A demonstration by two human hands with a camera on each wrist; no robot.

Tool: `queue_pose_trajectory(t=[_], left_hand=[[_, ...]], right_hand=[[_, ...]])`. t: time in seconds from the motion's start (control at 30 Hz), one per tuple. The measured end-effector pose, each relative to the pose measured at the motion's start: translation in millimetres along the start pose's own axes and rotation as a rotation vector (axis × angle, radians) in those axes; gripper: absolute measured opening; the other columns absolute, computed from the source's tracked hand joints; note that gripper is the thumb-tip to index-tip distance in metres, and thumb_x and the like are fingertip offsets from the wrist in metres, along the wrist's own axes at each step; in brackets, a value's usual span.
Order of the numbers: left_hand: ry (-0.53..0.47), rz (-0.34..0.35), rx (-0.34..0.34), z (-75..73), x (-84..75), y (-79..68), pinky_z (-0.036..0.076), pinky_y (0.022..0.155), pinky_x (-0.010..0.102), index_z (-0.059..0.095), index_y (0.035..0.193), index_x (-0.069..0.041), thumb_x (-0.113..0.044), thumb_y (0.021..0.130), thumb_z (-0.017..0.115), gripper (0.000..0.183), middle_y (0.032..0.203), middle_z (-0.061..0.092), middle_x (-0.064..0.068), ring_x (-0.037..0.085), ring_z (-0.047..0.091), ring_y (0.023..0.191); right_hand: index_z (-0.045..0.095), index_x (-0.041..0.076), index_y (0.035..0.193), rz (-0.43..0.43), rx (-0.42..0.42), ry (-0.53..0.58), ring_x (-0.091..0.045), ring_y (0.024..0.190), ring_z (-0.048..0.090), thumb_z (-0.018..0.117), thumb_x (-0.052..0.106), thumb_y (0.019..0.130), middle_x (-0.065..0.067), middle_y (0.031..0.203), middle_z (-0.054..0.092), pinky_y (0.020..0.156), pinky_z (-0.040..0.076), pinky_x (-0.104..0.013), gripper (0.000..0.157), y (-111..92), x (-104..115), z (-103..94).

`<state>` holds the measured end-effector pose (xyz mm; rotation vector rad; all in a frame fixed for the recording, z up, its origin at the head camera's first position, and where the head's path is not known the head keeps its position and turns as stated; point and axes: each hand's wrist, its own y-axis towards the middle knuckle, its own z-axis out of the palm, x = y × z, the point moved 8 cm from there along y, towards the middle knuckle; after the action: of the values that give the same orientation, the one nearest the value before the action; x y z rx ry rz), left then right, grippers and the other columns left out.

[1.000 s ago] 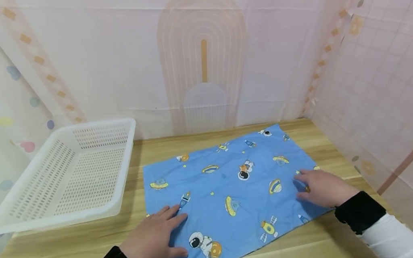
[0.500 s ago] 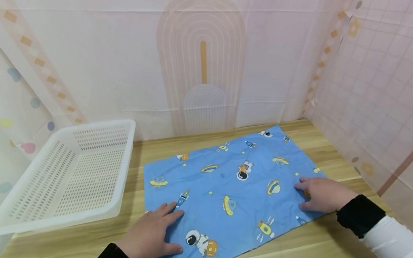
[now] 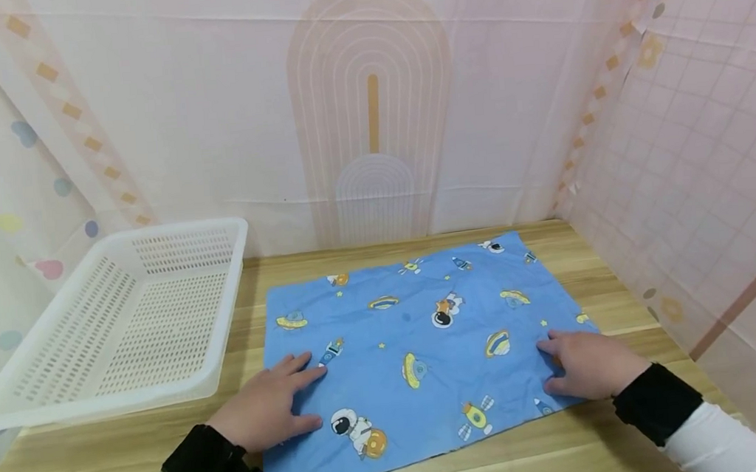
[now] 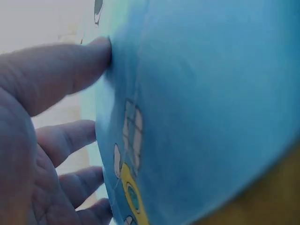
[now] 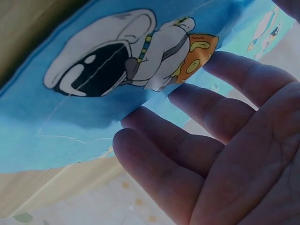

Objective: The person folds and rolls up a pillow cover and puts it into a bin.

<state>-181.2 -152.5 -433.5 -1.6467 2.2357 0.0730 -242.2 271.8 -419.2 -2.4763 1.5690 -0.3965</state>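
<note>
A blue cloth [image 3: 372, 333] printed with astronauts, rockets and saucers lies spread on the wooden table, slightly askew. On its left edge rests my left hand [image 3: 267, 404], fingers spread and fingertips touching the fabric. The left wrist view shows that hand's thumb [image 4: 84, 65] and fingers against the cloth [image 4: 197, 93]. My right hand [image 3: 584, 364] lies at the cloth's right edge, its fingertips on the fabric. In the right wrist view, the fingers [image 5: 154, 164] reach the cloth [image 5: 28, 122] beside a printed astronaut. Neither hand pinches the material.
A white perforated plastic basket [image 3: 222, 337] stands at the left of the wooden table [image 3: 522, 454], with nothing seen inside. Patterned curtains [image 3: 223, 129] hang behind and at both sides. Each wrist wears a black band [image 3: 657, 399].
The left hand has slid a little up and leftward, and the cloth's left side has shifted and turned with it. The right hand has moved slightly downward with its edge.
</note>
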Motion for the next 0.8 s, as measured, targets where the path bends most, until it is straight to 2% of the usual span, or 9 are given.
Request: queue_pose_trajectory(t=[0.13, 0.2, 0.27, 0.33, 0.43, 0.57, 0.8], left_hand=[[0.098, -0.021, -0.056, -6.4, -6.5, -4.4, 0.034, 0.117, 0.07, 0.061, 0.147, -0.013, -0.045, 0.089, 0.081, 0.07, 0.161, 0.046, 0.023, 0.051, 0.041, 0.149], [0.118, -0.017, -0.068, -6.9, -13.7, -9.4, 0.036, 0.117, 0.069, 0.063, 0.145, -0.014, -0.049, 0.088, 0.082, 0.07, 0.16, 0.049, 0.021, 0.05, 0.044, 0.147], [0.089, 0.001, -0.038, -2.9, -22.8, -15.7, 0.037, 0.117, 0.068, 0.064, 0.144, -0.015, -0.057, 0.085, 0.082, 0.075, 0.159, 0.05, 0.019, 0.049, 0.046, 0.147], [0.043, 0.017, 0.021, 3.9, -31.4, -21.5, 0.037, 0.118, 0.067, 0.063, 0.146, -0.017, -0.068, 0.08, 0.08, 0.086, 0.161, 0.049, 0.018, 0.048, 0.044, 0.148], [-0.004, 0.01, 0.085, 12.6, -38.4, -26.9, 0.035, 0.118, 0.069, 0.059, 0.15, -0.019, -0.078, 0.073, 0.079, 0.099, 0.164, 0.045, 0.017, 0.048, 0.039, 0.151], [-0.005, -0.021, 0.071, 17.1, -36.7, -27.2, 0.035, 0.116, 0.072, 0.055, 0.154, -0.021, -0.079, 0.072, 0.079, 0.103, 0.168, 0.04, 0.015, 0.049, 0.034, 0.154], [0.001, -0.072, 0.04, 15.2, -24.8, -23.0, 0.034, 0.115, 0.074, 0.054, 0.154, -0.016, -0.076, 0.072, 0.081, 0.106, 0.167, 0.039, 0.018, 0.056, 0.032, 0.152]], right_hand=[[0.064, -0.002, 0.139, -0.006, -0.011, -0.019, -0.049, 0.135, 0.057, 0.084, 0.042, 0.087, -0.03, 0.146, 0.059, 0.111, 0.046, -0.063, 0.07, -0.9, 2.1, -0.1], [0.064, -0.002, 0.139, -0.004, -0.011, -0.02, -0.049, 0.135, 0.057, 0.084, 0.042, 0.087, -0.03, 0.147, 0.059, 0.111, 0.046, -0.063, 0.07, -1.5, 2.5, -0.4], [0.064, -0.002, 0.139, -0.004, -0.007, -0.02, -0.049, 0.136, 0.057, 0.084, 0.041, 0.088, -0.03, 0.147, 0.059, 0.111, 0.046, -0.063, 0.07, -1.9, 2.6, -0.2], [0.064, -0.002, 0.139, -0.008, -0.007, -0.022, -0.049, 0.135, 0.057, 0.084, 0.041, 0.088, -0.03, 0.146, 0.059, 0.111, 0.046, -0.063, 0.07, -2.3, 2.5, -0.3], [0.064, -0.002, 0.139, -0.01, -0.007, -0.023, -0.049, 0.135, 0.057, 0.084, 0.042, 0.088, -0.031, 0.146, 0.059, 0.111, 0.046, -0.063, 0.07, -2.7, 2.1, -1.0], [0.064, -0.002, 0.139, -0.017, -0.01, -0.03, -0.049, 0.135, 0.057, 0.083, 0.043, 0.088, -0.031, 0.146, 0.059, 0.111, 0.046, -0.063, 0.07, -3.1, 1.6, -1.7], [0.062, -0.002, 0.142, -0.053, -0.017, -0.01, -0.048, 0.137, 0.056, 0.082, 0.045, 0.089, -0.03, 0.148, 0.057, 0.112, 0.046, -0.063, 0.074, -6.3, 2.1, -2.3]])
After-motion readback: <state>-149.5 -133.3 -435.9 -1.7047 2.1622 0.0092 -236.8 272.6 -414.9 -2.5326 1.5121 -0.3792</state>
